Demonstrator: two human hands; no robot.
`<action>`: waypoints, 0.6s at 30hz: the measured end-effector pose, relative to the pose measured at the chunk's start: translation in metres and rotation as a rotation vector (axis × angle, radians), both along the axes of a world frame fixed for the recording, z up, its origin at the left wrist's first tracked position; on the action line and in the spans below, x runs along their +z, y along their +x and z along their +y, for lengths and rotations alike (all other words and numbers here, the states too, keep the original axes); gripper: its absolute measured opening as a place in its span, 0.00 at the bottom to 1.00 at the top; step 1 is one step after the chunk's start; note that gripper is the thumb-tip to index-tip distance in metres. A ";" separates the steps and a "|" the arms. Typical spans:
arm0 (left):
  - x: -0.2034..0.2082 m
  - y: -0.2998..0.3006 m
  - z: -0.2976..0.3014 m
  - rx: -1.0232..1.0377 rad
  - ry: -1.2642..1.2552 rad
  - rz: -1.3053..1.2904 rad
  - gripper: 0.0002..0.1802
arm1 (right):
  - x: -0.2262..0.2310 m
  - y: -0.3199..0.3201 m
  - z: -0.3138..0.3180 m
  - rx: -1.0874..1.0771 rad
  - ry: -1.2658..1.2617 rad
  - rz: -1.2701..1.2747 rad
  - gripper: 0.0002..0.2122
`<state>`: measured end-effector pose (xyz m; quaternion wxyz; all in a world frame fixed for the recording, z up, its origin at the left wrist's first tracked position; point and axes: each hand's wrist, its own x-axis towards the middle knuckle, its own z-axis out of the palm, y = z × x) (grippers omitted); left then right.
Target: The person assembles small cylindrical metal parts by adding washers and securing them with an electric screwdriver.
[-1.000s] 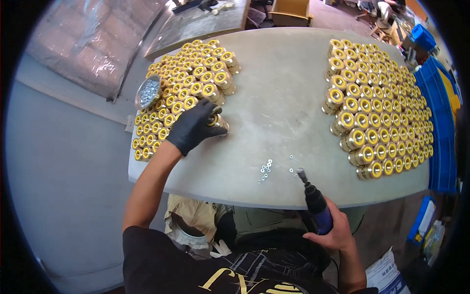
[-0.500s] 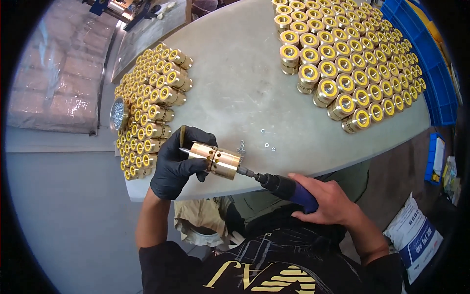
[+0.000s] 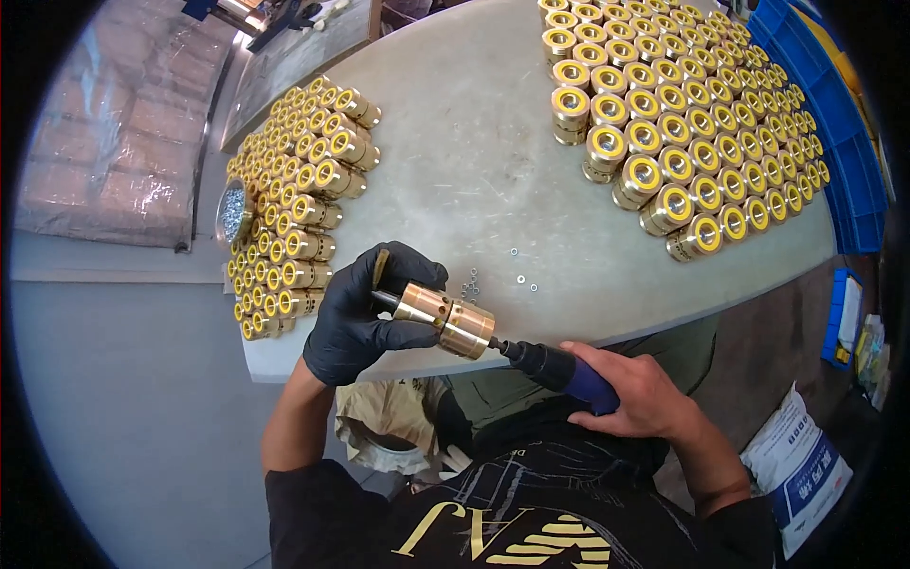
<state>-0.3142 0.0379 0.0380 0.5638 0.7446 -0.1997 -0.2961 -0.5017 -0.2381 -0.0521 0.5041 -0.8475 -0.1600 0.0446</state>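
My left hand (image 3: pixel 365 308), in a black glove, is closed around a brass cylinder (image 3: pixel 453 321) with small round holes in its side. A dark thin rod (image 3: pixel 385 298) sticks out of the cylinder's left end, and a narrow brass-coloured piece (image 3: pixel 380 269) stands up between the gloved fingers. Bare and wrapped around its body, my right hand (image 3: pixel 637 391) grips a purple and black power screwdriver (image 3: pixel 559 370). The screwdriver's tip goes into the cylinder's right end; the inside is hidden. Beyond the cylinder, several small nuts (image 3: pixel 471 284) lie loose on the table.
Brass cylinders with yellow rings stand in a large block (image 3: pixel 701 123) at the far right of the table (image 3: pixel 455 180). More lie stacked at the left (image 3: pixel 308 190), beside a bowl of small metal parts (image 3: pixel 233 214). Blue bins (image 3: pixel 825 123) line the right edge; a white sack (image 3: pixel 794 469) sits lower right.
My left hand has moved the cylinder right and slightly down, toward the screwdriver. More of the screwdriver's tip is inside it now. The right hand has barely moved.
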 end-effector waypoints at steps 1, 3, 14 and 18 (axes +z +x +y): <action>-0.004 0.002 0.002 -0.045 -0.033 -0.064 0.28 | 0.001 0.000 -0.001 0.009 0.000 0.020 0.42; -0.006 0.003 0.003 -0.085 -0.067 -0.129 0.28 | 0.001 -0.001 -0.002 0.022 -0.001 0.038 0.41; -0.002 0.011 0.006 -0.306 0.017 -0.307 0.35 | -0.001 -0.005 -0.002 0.184 0.307 0.394 0.40; -0.005 0.016 0.008 -0.366 -0.069 -0.388 0.36 | -0.010 -0.007 -0.003 0.228 0.378 0.385 0.41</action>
